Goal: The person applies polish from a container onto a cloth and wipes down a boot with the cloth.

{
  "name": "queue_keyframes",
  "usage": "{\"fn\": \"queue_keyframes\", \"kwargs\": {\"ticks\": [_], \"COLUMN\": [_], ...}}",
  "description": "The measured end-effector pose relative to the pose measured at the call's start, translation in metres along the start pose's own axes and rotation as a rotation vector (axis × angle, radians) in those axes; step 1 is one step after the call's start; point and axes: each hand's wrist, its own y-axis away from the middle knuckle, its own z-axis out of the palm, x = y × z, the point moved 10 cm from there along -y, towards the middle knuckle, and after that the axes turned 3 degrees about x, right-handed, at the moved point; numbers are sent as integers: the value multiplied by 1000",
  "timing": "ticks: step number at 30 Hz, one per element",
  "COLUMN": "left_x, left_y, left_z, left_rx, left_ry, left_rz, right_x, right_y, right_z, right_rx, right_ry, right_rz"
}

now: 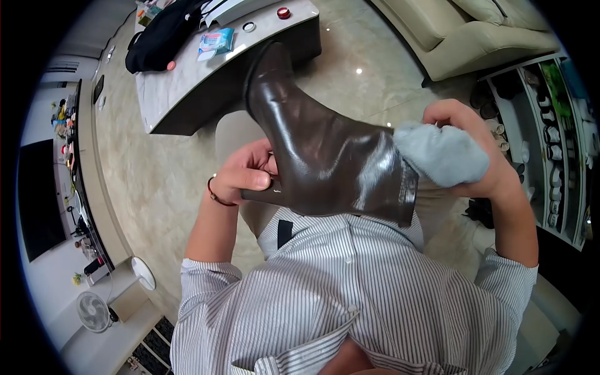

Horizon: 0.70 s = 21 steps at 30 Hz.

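A shiny dark brown boot (331,150) lies on its side across my lap, its toe pointing up toward the table and its shaft opening to the right. My left hand (247,172) grips the boot by its heel, thumb on top and fingers curled underneath. A light grey-blue cloth (440,153) is bunched in my right hand (472,140), whose fingers wrap behind it. The cloth touches the boot at the top edge of the shaft. Part of my right fingers is hidden by the cloth.
Ahead stands a low marble-topped table (187,94) with a wipes packet (215,42), a dark garment (162,37), a small open tin (249,27) and a red lid (284,12). A cream sofa (462,44) is at upper right. Beside me on the right is a shoe rack (531,131); a fan (94,311) is at lower left.
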Motion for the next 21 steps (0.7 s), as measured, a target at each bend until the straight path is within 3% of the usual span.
{"fn": "queue_keyframes", "kwargs": {"ticks": [3, 5, 7, 9, 12, 19, 21], "left_x": [-11, -20, -21, -25, -22, -31, -40], "left_y": [-6, -10, -12, -13, -15, -18, -17], "left_z": [8, 11, 13, 10, 12, 17, 10], "left_rx": [-49, -52, -80, -72, -71, -111, -77], "left_ry": [41, 56, 40, 46, 171, 204, 134], "left_rz": [-85, -149, -143, -145, -151, -180, -233], "right_x": [-12, -49, -58, -41, -40, -28, -29], "right_y": [-6, -6, -4, -7, -1, -8, 0], "right_z": [3, 29, 34, 29, 44, 34, 47], "right_rx": [-33, -280, -387, -385, -326, -317, -349], "right_ry": [134, 333, 273, 220, 343, 171, 283], "right_rz": [-22, -383, -324, -108, -270, -186, -350]}}
